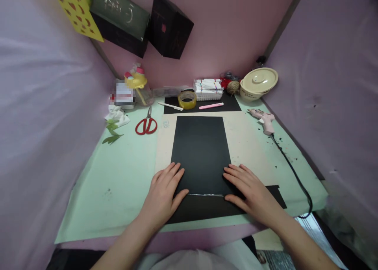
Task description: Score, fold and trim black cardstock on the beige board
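Observation:
A rectangular black card (pixel 202 152) lies flat in the middle of the table, with a thin shiny line along its near edge. Part of another black sheet (pixel 203 209) shows beneath and in front of it. My left hand (pixel 165 191) rests on the card's lower left corner, fingers stretched out. At the lower right corner, my right hand (pixel 249 189) lies the same way, palm down and fingers extended. Neither hand grips anything. Under the card is a large pale board (pixel 251 156).
Red-handled scissors (pixel 146 125) lie left. A pink glue gun (pixel 264 121) with a black cord is at right. Behind are a tape roll (pixel 187 100), pink cutter-like stick (pixel 211 106), white pen (pixel 170 106), markers (pixel 208 89) and lidded bowl (pixel 259 83). Black boxes (pixel 121 22) hang above.

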Action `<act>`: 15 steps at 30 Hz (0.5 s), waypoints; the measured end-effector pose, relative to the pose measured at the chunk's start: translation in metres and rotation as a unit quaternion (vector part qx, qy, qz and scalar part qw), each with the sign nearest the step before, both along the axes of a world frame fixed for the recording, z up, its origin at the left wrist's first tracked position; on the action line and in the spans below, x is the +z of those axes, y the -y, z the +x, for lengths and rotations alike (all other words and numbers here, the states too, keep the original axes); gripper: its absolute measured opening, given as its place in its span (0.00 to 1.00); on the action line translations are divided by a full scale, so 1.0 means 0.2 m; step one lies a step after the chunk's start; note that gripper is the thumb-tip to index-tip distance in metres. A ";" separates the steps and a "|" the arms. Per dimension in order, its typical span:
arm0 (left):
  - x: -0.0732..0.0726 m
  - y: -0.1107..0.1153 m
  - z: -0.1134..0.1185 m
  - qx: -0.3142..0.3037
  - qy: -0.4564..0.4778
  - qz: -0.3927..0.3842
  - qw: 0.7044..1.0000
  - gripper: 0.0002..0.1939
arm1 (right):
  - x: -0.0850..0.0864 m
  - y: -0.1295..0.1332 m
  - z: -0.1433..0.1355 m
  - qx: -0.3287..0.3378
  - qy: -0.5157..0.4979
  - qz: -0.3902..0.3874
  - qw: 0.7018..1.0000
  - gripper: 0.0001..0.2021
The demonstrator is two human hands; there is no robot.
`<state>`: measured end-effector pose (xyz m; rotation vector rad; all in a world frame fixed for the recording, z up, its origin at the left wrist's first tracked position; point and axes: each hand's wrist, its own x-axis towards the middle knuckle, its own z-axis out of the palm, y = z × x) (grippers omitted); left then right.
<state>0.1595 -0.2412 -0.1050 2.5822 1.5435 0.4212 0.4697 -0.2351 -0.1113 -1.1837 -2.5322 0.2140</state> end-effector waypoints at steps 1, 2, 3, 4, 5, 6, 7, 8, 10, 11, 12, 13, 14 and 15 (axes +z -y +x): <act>0.00 0.01 0.01 -0.003 0.002 0.003 1.000 0.24 | 0.00 0.00 0.01 0.005 -0.006 0.014 1.000 0.22; 0.00 0.02 0.01 -0.007 0.004 0.003 1.000 0.25 | 0.00 0.01 0.01 0.009 -0.013 0.029 0.999 0.20; 0.00 0.03 0.02 -0.011 0.007 0.002 1.000 0.26 | 0.00 0.01 0.02 0.014 -0.023 0.046 0.999 0.19; 0.00 0.04 0.02 -0.014 0.011 0.001 1.000 0.26 | 0.00 0.02 0.02 0.019 -0.033 0.062 0.997 0.17; 0.00 0.05 0.01 -0.018 0.015 0.002 1.000 0.27 | 0.00 0.02 0.02 0.023 -0.044 0.078 0.996 0.15; -0.01 0.05 0.01 -0.021 0.020 0.006 1.000 0.27 | 0.00 0.03 0.03 0.027 -0.057 0.092 0.994 0.14; -0.01 0.05 0.00 -0.025 0.024 0.011 0.999 0.25 | 0.00 0.03 0.03 0.028 -0.069 0.105 0.992 0.13; -0.01 0.05 -0.01 -0.029 0.030 0.018 0.999 0.23 | 0.00 0.03 0.03 0.027 -0.082 0.116 0.990 0.13; -0.01 0.05 -0.02 -0.050 0.053 0.042 0.996 0.17 | 0.01 0.04 0.02 0.021 -0.105 0.129 0.986 0.12; -0.01 0.05 -0.03 -0.065 0.072 0.058 0.994 0.15 | 0.02 0.04 0.02 0.016 -0.115 0.131 0.985 0.12; -0.01 0.05 -0.04 -0.082 0.096 0.075 0.989 0.14 | 0.02 0.04 0.02 0.012 -0.123 0.129 0.984 0.12; -0.01 0.05 -0.04 -0.098 0.120 0.091 0.984 0.13 | 0.02 0.04 0.01 0.010 -0.130 0.126 0.983 0.12; -0.01 0.05 -0.04 -0.111 0.141 0.102 0.978 0.13 | 0.03 0.04 0.01 0.009 -0.135 0.123 0.983 0.11; -0.01 0.05 -0.04 -0.118 0.155 0.108 0.975 0.13 | 0.03 0.04 0.01 0.008 -0.138 0.119 0.983 0.11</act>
